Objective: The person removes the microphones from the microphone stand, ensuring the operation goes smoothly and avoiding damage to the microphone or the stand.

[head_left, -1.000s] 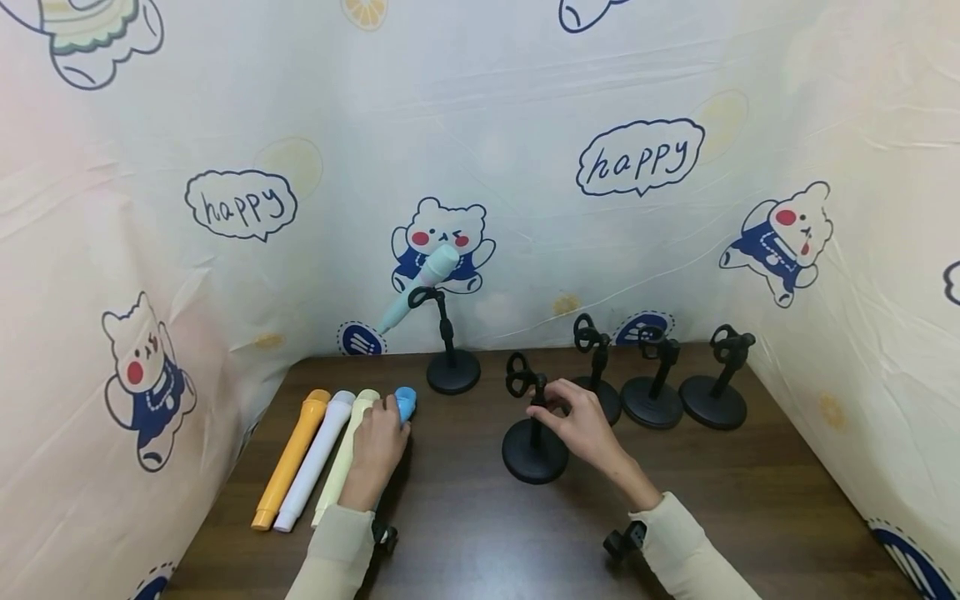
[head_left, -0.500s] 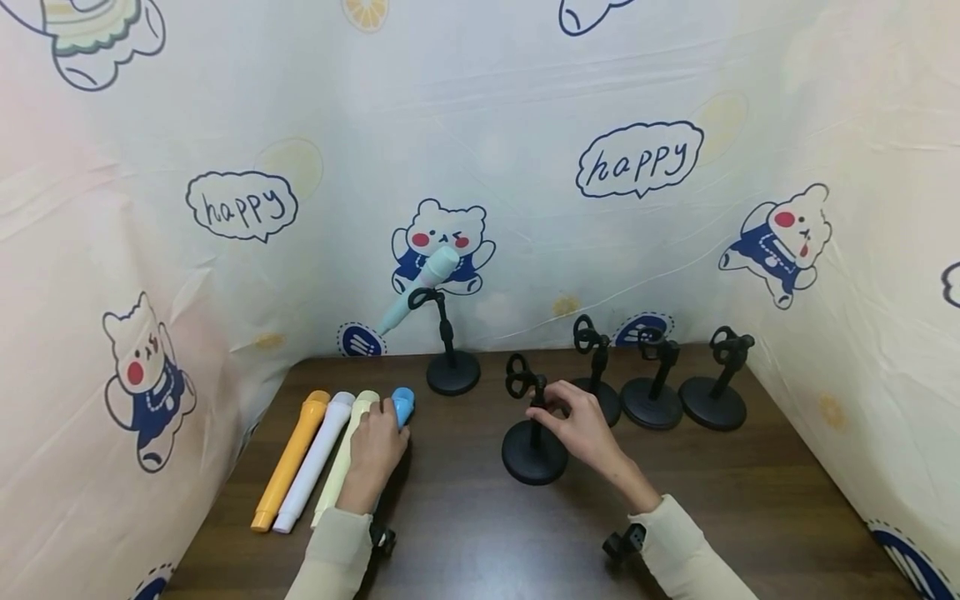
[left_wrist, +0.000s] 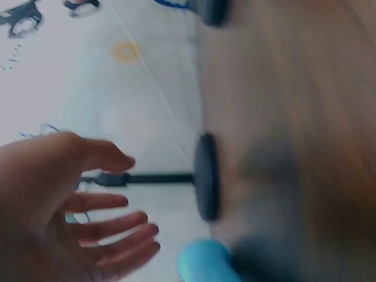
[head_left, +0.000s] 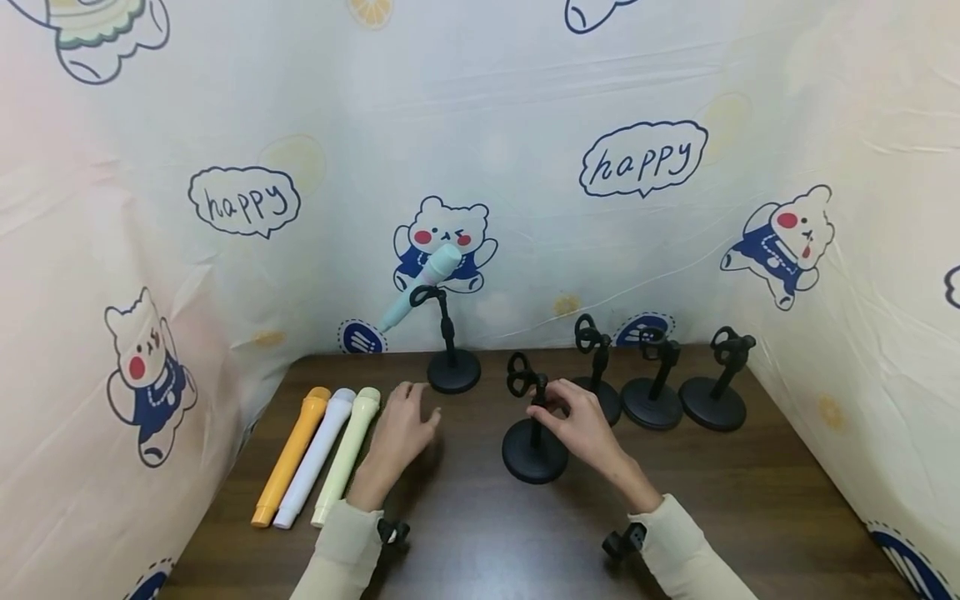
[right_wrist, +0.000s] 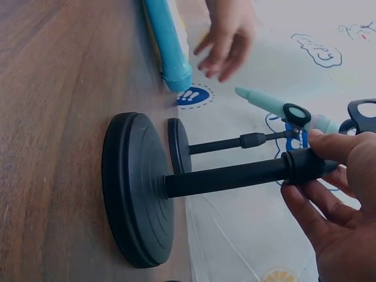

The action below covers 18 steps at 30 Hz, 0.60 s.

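My right hand (head_left: 577, 418) pinches the upper pole of a black microphone stand (head_left: 534, 454), whose round base is on the table; in the right wrist view thumb and fingers close round the collar of this stand (right_wrist: 229, 179). My left hand (head_left: 403, 427) is off to the left with fingers spread and nothing in them, apart from the blue microphone (right_wrist: 170, 53) lying on the table. The left hand and forearm hide that blue microphone in the head view; its rounded end (left_wrist: 208, 261) shows in the left wrist view.
Left of the left hand lie orange (head_left: 292, 458), white (head_left: 315, 458) and cream microphones (head_left: 347, 458). A stand (head_left: 453, 371) at the back holds a light teal microphone (head_left: 420, 287). Several bare stands (head_left: 652, 404) stand at the back right. A patterned cloth (head_left: 510, 167) surrounds the table (head_left: 480, 533).
My left hand has let go of the blue microphone and moved up and right, its fingers opening. The right hand and its stand stay in place.
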Tool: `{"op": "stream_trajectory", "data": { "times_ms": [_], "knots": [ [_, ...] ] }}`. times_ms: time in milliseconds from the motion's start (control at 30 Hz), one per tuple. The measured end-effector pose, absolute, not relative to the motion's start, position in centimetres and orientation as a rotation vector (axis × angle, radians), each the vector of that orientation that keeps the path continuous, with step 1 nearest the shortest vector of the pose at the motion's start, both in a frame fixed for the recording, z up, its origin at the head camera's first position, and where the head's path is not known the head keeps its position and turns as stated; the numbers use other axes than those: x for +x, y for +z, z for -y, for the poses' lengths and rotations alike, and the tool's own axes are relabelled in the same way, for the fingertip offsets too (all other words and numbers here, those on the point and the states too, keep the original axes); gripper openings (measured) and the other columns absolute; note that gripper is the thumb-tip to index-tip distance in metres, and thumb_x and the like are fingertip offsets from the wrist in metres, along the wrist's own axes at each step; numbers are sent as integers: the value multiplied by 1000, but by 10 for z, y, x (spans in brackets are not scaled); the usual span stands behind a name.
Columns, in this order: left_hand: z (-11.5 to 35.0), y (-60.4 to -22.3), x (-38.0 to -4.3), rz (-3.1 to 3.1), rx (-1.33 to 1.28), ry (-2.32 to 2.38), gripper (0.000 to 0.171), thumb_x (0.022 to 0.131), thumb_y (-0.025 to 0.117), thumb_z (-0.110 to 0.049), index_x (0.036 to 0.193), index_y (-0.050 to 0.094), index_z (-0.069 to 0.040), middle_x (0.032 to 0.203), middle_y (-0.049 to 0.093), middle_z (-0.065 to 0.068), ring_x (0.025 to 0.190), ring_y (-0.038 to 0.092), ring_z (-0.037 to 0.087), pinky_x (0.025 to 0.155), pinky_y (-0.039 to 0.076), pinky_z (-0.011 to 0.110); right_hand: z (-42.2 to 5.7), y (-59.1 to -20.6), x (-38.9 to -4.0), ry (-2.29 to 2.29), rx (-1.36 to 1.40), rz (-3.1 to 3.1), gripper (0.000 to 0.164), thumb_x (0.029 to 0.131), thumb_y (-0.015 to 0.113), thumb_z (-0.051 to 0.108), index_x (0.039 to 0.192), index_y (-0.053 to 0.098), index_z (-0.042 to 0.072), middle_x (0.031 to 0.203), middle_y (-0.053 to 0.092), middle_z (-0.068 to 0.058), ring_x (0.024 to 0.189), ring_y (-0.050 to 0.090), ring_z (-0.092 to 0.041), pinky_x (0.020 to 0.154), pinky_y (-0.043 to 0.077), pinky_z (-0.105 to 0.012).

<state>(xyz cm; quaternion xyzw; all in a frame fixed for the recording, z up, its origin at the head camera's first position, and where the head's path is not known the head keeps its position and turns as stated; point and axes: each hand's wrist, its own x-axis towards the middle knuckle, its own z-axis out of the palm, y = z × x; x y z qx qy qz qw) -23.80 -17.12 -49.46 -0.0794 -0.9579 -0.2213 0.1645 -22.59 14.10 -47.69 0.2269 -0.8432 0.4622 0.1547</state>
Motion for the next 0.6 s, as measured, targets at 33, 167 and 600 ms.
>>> {"op": "stream_trajectory", "data": {
  "times_ms": [33,167,600],
  "knots": [
    [165,-489,-237,2743,-234,-724,48,96,79,-22,136,66,2,130,66,22,120,65,40,99,57,54,-141,-476,-226,1329,650,2422,19,92,86,20,108,76,17,96,72,4,85,73,-9,76,64,-45],
    [140,-470,-229,2706,-305,-1099,43,99,76,-20,139,66,-5,132,67,14,123,66,34,102,57,53,-142,-474,-226,1344,633,2467,17,94,84,22,109,76,20,97,72,6,88,73,-9,79,64,-48],
    [83,-434,-217,2334,-657,-1910,55,102,74,-24,153,54,-19,150,61,9,140,59,29,120,46,54,-143,-470,-225,1371,551,2548,30,90,87,26,111,70,15,104,72,-3,96,74,-19,89,63,-47]
  ]
}}
